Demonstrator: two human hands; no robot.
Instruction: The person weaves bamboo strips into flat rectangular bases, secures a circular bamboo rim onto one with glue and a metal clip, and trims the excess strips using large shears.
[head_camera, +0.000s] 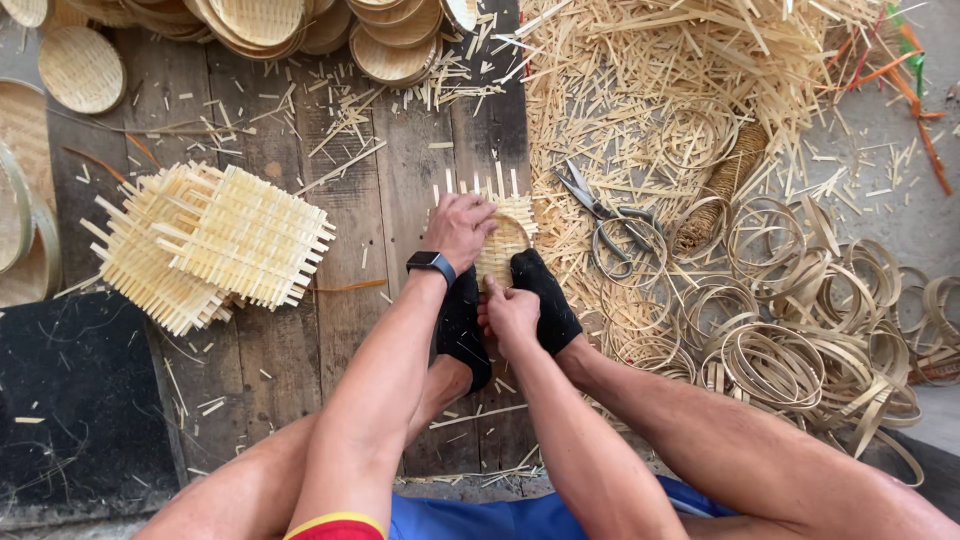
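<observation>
No package, label or sign shows. The woven bamboo mat (505, 238) lies on the wooden boards (350, 300), pinned between two black-socked feet (545, 295). The left hand (458, 228) presses its curled fingers onto the mat's upper left edge. The right hand (512, 312) pinches the mat's near rim, fingers closed. Scissors (590, 200) lie nearby right.

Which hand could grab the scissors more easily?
Probably the right hand. The scissors lie on that side, on the strips just past the right foot. The left hand presses the top of the woven mat and would have to cross over it.
</observation>
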